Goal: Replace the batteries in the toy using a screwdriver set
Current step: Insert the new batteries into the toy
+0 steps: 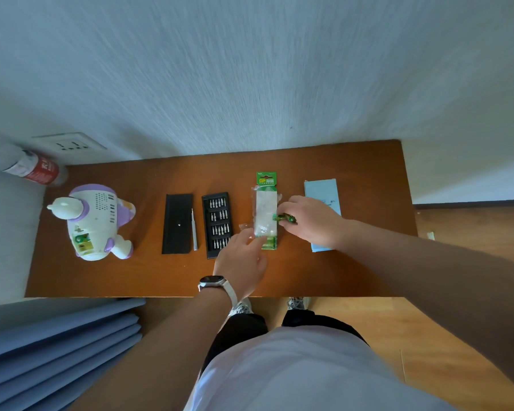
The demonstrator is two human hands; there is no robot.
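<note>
A white and purple toy [97, 221] lies on the left of the brown table [353, 179], its battery compartment open with a green battery showing. The black bit tray [218, 223], its black lid [177, 223] and a silver screwdriver handle [194, 229] lie in the middle. A green battery pack [266, 209] with a torn clear blister lies to their right. My right hand [312, 221] grips a green battery [287, 218] at the pack's right edge. My left hand [241, 259] presses the pack's lower end with straight fingers.
A light blue box [321, 188] lies under my right hand at the table's right. A red and white bottle [33, 167] lies by a wall socket [69, 143] at the far left. Blue curtain folds [57, 345] hang at the lower left.
</note>
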